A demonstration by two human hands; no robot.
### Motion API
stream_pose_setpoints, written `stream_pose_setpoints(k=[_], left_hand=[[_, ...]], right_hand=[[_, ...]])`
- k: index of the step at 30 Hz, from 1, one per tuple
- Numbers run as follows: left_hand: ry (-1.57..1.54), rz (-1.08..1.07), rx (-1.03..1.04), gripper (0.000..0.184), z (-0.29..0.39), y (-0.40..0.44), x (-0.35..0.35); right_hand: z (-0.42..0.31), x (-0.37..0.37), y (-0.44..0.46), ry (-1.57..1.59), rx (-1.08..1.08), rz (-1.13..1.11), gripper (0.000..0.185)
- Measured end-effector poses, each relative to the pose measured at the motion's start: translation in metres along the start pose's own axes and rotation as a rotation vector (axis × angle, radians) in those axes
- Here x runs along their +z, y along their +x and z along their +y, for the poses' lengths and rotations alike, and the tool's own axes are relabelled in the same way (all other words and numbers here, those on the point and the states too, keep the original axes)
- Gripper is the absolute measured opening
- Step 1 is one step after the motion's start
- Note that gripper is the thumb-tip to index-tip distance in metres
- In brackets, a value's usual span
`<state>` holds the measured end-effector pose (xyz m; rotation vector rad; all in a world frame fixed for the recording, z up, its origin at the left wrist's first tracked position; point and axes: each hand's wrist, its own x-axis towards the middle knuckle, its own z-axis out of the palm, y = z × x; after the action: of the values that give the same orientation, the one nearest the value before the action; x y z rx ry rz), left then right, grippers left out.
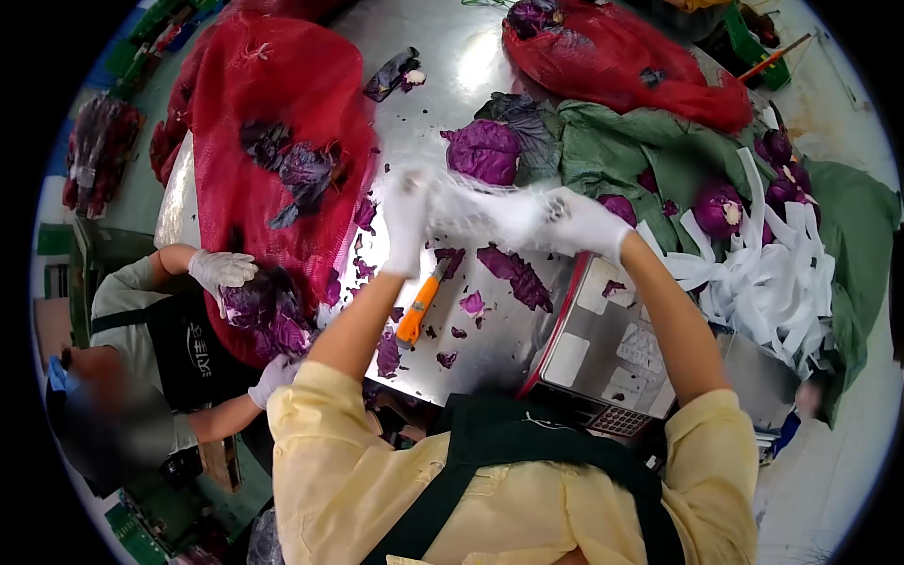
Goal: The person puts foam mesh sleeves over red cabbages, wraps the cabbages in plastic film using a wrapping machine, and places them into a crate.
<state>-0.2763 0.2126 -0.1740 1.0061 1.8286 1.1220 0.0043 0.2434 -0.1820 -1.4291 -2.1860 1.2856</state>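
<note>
Cutter (420,311), scraps (516,275) on tbl (414,89) nr scale (607,330); cabbage (483,153) beyond held net (490,212).

Before you is a metal table (438,71), shiny in its bare parts. On your left side, 1 red mesh bag (273,89) is spread over it, and a 2nd red mesh bag (621,56) lies at the far right. Between these 2, there rests 1 round purple cabbage (482,153), with dark outer leaves (529,132) just beside it. Nearer to you, an orange knife (418,313) lies slantwise among loose purple leaf pieces (515,274). A green sack (617,141) is to the right of the cabbage. Whether the scale (612,330) at the near edge stands on the table, cannot be told.
</note>
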Motion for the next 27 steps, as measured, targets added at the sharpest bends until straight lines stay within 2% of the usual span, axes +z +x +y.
stream_pose_setpoints(k=[1,3,4,6,7,8,10,11,13,14,16,18,19,20,21,22,23,24,25,26,27], left_hand=[[0.124,0.265,0.302,0.024,-0.017,0.039,0.003],[0.330,0.310,0.217,0.037,-0.019,0.089,0.007],[0.356,0.220,0.144,0.043,-0.022,0.108,0.011],[0.228,-0.087,-0.100,0.050,-0.032,0.123,0.029],[0.569,-0.113,0.190,0.059,-0.085,0.158,0.048],[0.465,-0.202,0.161,0.064,-0.077,0.139,0.055],[0.212,-0.127,-0.070,0.058,-0.092,0.137,0.076],[0.216,-0.133,-0.073,0.058,-0.096,0.130,0.083],[-0.623,-0.238,-0.101,0.063,-0.046,0.077,0.079],[-0.884,-0.314,-0.352,0.062,-0.007,0.055,0.071],[-1.042,-0.310,-0.392,0.066,-0.006,0.026,0.061],[-1.200,-0.364,-0.586,0.056,0.009,-0.015,0.032],[-1.217,-0.330,-0.609,0.059,0.028,-0.042,0.021],[-1.221,-0.326,-0.624,0.059,0.016,-0.056,0.016],[-1.227,-0.440,-0.672,0.066,-0.005,-0.070,0.009],[-1.233,-0.555,-0.718,0.072,-0.026,-0.085,0.001],[-1.238,-0.671,-0.763,0.078,-0.038,-0.104,-0.004],[-1.219,-0.748,-0.768,0.082,-0.017,-0.126,-0.012],[-1.197,-0.826,-0.768,0.086,0.004,-0.149,-0.020],[-1.079,-0.875,-0.659,0.087,0.010,-0.166,-0.021],[-1.160,-0.945,-0.757,0.087,0.006,-0.172,-0.018]], right_hand=[[-0.007,-0.011,0.020,-0.038,0.154,-0.015,0.045],[-0.002,-0.019,0.069,-0.075,0.230,0.281,0.046],[-0.001,-0.019,0.088,-0.058,0.256,0.454,0.050],[0.009,-0.001,0.121,0.586,0.480,0.420,0.054],[0.047,0.021,0.148,0.252,0.421,0.462,0.055],[0.024,0.029,0.145,0.466,0.554,0.354,0.051],[0.025,0.053,0.142,0.329,0.515,0.537,0.044],[0.028,0.058,0.138,0.331,0.522,0.537,0.044],[0.023,0.062,0.123,0.590,0.362,0.618,0.039],[0.006,0.050,0.109,0.500,0.371,0.585,0.043],[-0.051,0.021,0.057,0.702,0.280,0.504,0.036],[-0.075,0.010,0.012,0.726,0.010,0.514,0.031],[-0.077,0.012,-0.012,0.651,-0.027,0.533,0.030],[-0.078,0.014,-0.037,0.576,-0.063,0.550,0.028],[-0.084,0.007,-0.066,0.388,-0.185,0.496,0.024],[-0.087,-0.002,-0.096,-0.533,-0.458,0.555,0.024],[-0.093,-0.003,-0.127,0.166,-0.153,0.330,0.028],[-0.110,-0.010,-0.141,0.520,-0.045,0.017,0.030],[-0.126,-0.017,-0.155,0.813,0.162,-0.249,0.032],[-0.134,-0.016,-0.170,0.842,0.155,-0.382,0.034],[-0.136,-0.009,-0.183,0.789,0.027,-0.426,0.036]])
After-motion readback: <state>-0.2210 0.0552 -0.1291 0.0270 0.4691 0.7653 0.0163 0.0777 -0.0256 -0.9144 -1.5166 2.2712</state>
